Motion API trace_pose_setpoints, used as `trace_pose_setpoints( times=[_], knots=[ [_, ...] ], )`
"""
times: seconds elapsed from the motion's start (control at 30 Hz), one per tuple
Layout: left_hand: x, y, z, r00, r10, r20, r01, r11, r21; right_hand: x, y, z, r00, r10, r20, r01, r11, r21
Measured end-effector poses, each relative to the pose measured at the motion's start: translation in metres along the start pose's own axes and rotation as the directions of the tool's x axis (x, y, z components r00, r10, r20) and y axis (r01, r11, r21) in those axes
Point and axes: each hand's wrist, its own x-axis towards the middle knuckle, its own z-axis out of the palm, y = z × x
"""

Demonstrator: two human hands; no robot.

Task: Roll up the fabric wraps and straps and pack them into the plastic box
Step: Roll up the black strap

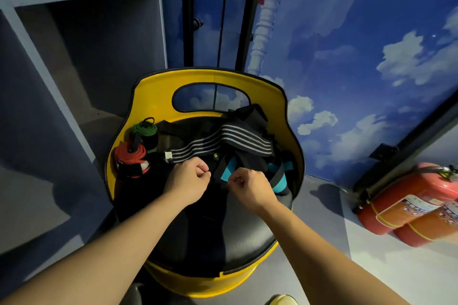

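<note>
A yellow chair (148, 86) with a black seat holds a heap of fabric wraps. A wide black wrap (198, 225) lies flat along the seat toward me. My left hand (189, 178) and my right hand (250, 187) each pinch its far edge with curled fingers. Behind them lie a black wrap with grey stripes (223, 142) and black-and-teal straps (278, 177). A rolled red wrap (131, 157) and a rolled green wrap (146, 132) stand at the seat's left side. No plastic box is in view.
Grey shelving (74, 32) stands to the left of the chair. Two red fire extinguishers (409, 210) lie on the floor at the right against a blue cloud-painted wall (359, 44). A shoe tip (282, 301) shows at the bottom edge.
</note>
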Motion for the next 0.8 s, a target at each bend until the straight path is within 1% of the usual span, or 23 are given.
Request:
trace_pose_setpoints(
  times=[0.13,0.27,0.43,0.57,0.7,0.8],
  knots=[
    [0.035,0.0,0.004,0.998,-0.06,-0.016,0.059,0.996,-0.066,0.031,-0.003,0.0,0.999,-0.035,-0.023,0.035,0.999,0.009],
    [0.073,-0.003,0.009,0.995,-0.099,-0.021,0.097,0.992,-0.078,0.066,-0.009,-0.003,0.997,-0.08,-0.016,0.08,0.997,-0.022],
    [0.12,-0.009,0.013,0.984,-0.17,-0.058,0.16,0.976,-0.145,0.112,-0.018,-0.003,0.991,-0.132,-0.026,0.132,0.991,-0.023],
    [0.15,-0.011,0.014,0.979,-0.189,-0.07,0.179,0.974,-0.137,0.139,-0.024,0.0,0.985,-0.164,-0.058,0.162,0.986,-0.031],
    [0.173,-0.009,0.014,0.971,-0.22,-0.089,0.212,0.973,-0.089,0.162,-0.027,0.001,0.983,-0.177,-0.057,0.173,0.982,-0.071],
    [0.188,-0.013,0.016,0.952,-0.294,-0.086,0.287,0.954,-0.086,0.18,-0.029,0.003,0.98,-0.19,-0.055,0.182,0.975,-0.125]
  ],
)
